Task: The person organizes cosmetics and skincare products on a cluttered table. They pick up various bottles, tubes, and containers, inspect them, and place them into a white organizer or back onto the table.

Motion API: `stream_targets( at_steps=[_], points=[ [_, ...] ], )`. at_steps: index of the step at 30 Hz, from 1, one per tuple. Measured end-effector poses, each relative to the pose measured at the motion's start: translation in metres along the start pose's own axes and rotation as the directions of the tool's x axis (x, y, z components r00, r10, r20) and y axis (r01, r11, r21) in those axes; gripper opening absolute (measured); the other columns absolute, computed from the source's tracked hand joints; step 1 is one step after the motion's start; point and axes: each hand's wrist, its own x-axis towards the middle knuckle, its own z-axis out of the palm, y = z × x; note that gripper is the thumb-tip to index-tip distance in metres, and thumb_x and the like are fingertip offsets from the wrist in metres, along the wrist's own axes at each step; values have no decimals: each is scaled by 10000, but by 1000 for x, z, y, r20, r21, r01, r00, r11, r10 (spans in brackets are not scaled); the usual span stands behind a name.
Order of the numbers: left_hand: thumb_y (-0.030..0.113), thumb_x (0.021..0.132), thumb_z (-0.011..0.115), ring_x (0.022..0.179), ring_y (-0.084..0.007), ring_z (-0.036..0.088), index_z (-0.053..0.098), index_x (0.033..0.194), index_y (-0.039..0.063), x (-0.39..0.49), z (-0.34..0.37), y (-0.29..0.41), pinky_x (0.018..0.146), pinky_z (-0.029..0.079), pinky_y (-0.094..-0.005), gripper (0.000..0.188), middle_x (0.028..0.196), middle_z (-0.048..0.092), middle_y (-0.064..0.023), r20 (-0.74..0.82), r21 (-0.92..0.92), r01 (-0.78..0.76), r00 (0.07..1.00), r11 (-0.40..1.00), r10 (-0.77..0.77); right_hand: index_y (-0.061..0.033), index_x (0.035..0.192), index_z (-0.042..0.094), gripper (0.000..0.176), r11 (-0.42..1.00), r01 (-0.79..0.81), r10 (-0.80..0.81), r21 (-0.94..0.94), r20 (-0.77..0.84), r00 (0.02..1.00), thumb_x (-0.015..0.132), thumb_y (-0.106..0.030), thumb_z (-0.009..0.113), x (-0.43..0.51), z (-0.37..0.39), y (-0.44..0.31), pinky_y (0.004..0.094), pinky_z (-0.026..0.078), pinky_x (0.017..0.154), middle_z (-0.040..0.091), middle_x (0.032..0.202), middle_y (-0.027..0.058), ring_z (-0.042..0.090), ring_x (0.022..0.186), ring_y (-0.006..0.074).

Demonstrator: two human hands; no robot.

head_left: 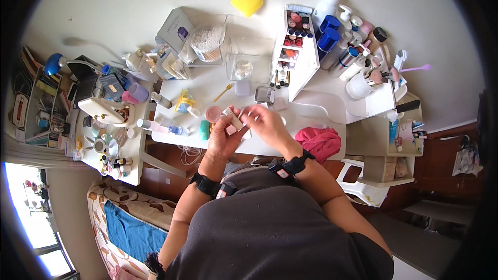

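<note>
Over the front edge of the white desk, my left hand holds a small pale box between thumb and fingers. My right hand is close beside the box on its right, with bent fingers; whether they grip anything is not clear. Just left of my left hand are a green-capped container and a round pink container. A yellow spoon and a small lilac box lie beyond the hands.
A lipstick organizer stands at the back, beside several bottles and a white cup of makeup brushes. Clear plastic boxes are at the back middle. A crumpled red cloth lies at the front right. A clear bottle with a blue label lies at the left.
</note>
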Motion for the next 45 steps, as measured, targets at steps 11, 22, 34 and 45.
stream_targets(
  at_steps=[11, 22, 34, 45],
  points=[
    [72, 864, 555, 992, -219, 577, 494, 1163, 70, -1, -8, 2, 927, 477, -424, 305, 1055, 579, -68, 1, -33, 40, 999, 999, -40, -91, 1432, 182, 673, 900, -5, 269, 435, -548, 792, 828, 12, 461, 141, -58, 57, 286, 491, 584, 483, 1184, 164, 588, 795, 184],
    [50, 845, 553, 980, -207, 583, 521, 1121, 72, 0, -9, 9, 915, 481, -397, 278, 1029, 589, -61, -22, -48, 41, 999, 998, -42, 29, 1394, 290, 548, 988, -68, -38, -140, -637, 770, 872, -51, 435, 154, -49, 95, 315, 487, 800, 532, 1221, 187, 624, 900, 210],
    [162, 872, 566, 1272, -337, 405, 464, 1138, 86, 6, 1, 7, 1069, 312, -528, 295, 1338, 468, -133, -55, -11, -42, 998, 999, 41, -17, 1015, 608, 365, 984, -167, 163, 57, 71, 984, 883, -357, 602, 42, -12, 29, 311, 494, 683, 665, 855, 94, 628, 765, 174],
    [204, 878, 612, 1243, -335, 437, 463, 1230, 77, 17, -4, -8, 1057, 343, -514, 403, 1312, 483, -115, -33, 40, -7, 999, 999, 8, 0, 967, 628, 301, 865, -381, 322, 325, 222, 920, 912, -295, 597, 8, 0, 31, 239, 458, 508, 590, 720, 25, 530, 566, 81]
  ],
)
